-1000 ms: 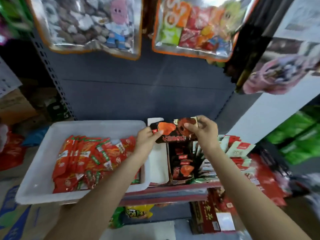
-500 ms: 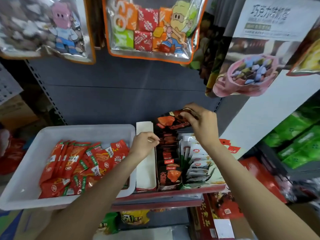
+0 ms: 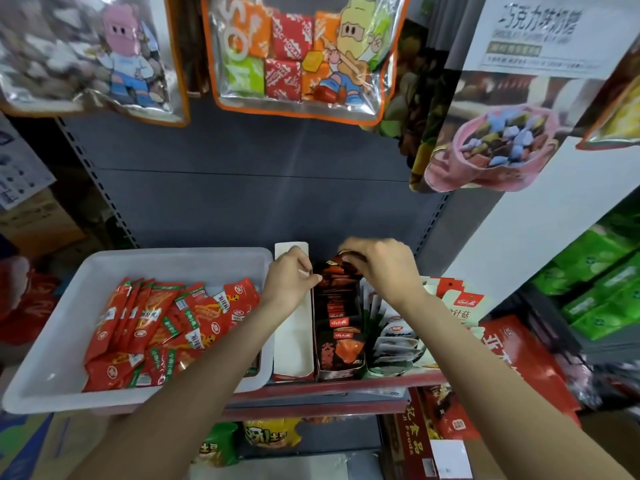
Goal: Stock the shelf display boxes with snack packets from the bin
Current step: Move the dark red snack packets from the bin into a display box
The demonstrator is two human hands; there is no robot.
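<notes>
A white bin [image 3: 52,362] on the shelf at the left holds several red snack packets [image 3: 162,317]. To its right stand an empty white display box [image 3: 292,337], a dark display box [image 3: 339,355] filled with black-and-orange packets, and a box of pale packets [image 3: 391,337]. Both hands are at the back end of the dark box. My right hand [image 3: 381,265] grips the top of a black-and-orange packet [image 3: 334,271] there. My left hand [image 3: 294,275] pinches the same packet's left edge.
Large clear candy bags [image 3: 298,53] hang above the shelf against the grey back panel. Red boxes [image 3: 519,362] lie at the right of the shelf, green packs [image 3: 602,289] farther right. More snack bags [image 3: 266,434] sit on the shelf below.
Both hands have brought the black-and-orange packet down from above the boxes to the back of the dark display box. The view has tilted upward.
</notes>
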